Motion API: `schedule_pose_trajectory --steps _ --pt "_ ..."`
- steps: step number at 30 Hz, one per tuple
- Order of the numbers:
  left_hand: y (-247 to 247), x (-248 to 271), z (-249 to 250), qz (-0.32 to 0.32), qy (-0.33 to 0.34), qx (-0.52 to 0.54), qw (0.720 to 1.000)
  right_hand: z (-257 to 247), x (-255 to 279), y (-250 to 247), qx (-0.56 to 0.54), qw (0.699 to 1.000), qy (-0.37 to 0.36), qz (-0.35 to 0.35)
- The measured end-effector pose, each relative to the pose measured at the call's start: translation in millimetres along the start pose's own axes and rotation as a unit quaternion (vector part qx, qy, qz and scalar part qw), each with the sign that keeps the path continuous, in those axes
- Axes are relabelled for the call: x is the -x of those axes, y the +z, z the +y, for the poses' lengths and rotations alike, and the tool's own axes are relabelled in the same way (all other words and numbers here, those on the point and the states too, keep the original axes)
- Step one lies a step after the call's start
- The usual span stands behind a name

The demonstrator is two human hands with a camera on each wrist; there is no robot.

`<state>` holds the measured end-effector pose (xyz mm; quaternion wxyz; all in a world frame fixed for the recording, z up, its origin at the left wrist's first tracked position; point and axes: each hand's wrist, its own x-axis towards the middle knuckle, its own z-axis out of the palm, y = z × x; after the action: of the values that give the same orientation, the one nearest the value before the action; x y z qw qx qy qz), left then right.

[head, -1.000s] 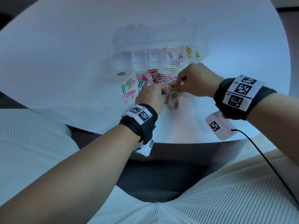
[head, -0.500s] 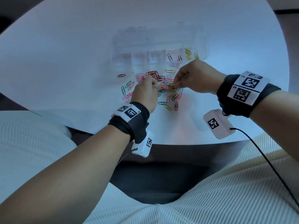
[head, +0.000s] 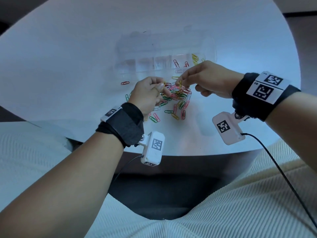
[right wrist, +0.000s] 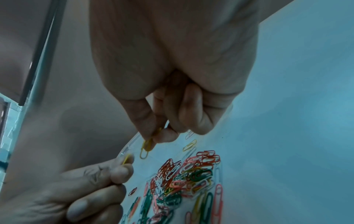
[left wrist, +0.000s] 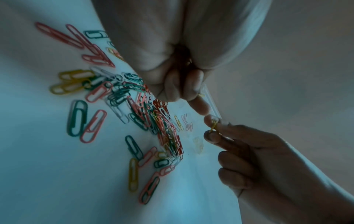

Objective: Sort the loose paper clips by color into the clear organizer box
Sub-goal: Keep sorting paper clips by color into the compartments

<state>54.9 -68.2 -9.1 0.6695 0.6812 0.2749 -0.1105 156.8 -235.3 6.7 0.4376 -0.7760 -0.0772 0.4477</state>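
Yellow clip [right wrist: 146, 147] in each hand [head: 208, 78]

Right hand [left wrist: 258, 154] pinches a yellow paper clip [left wrist: 213, 126] beside a mixed-color clip pile [left wrist: 153, 121] on the pale worktop [left wrist: 47, 174].

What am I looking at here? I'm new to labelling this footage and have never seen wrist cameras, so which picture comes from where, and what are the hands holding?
No machine here: a person sits at a white table wearing cameras. The wide picture comes from a head camera looking down; the two close, dim ones look along each wrist at the fingers. The white tagged blocks under the wrists are those cameras.

On the table lies a pile of coloured paper clips, and behind it a clear organizer box already holding some red and yellow clips.

The right hand pinches a yellow paper clip. The left hand pinches another yellow clip.
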Motion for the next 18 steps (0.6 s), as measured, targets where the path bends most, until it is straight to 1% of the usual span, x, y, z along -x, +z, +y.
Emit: schedule_pose_trajectory --steps 3,5,6,8,10,12,15,18 --pt "4 -2 -4 -0.012 -0.007 0.055 0.998 0 1 1 0.026 1.0 -0.001 -0.004" --pt "7 -3 -2 -0.005 -0.032 0.112 0.993 -3 3 -2 0.014 1.0 -0.001 -0.008" --pt "8 -5 0 0.007 -0.049 0.144 0.988 -6 3 -5 -0.009 1.0 -0.002 -0.002" --pt "9 -9 7 0.024 -0.075 0.203 0.976 -12 4 -15 -0.094 0.995 0.005 0.041" --pt "10 -14 15 0.021 -0.094 0.227 0.969 -19 5 -27 -0.185 0.978 0.014 0.09" --pt "13 -19 23 0.015 -0.109 0.204 0.973 -24 6 -36 -0.242 0.963 0.021 0.115" --pt "21 -27 37 0.016 -0.116 0.106 0.987 -30 5 -43 -0.299 0.944 0.029 0.136" --pt "32 -37 50 0.022 -0.084 0.006 0.996 -36 3 -46 -0.351 0.924 0.033 0.146"
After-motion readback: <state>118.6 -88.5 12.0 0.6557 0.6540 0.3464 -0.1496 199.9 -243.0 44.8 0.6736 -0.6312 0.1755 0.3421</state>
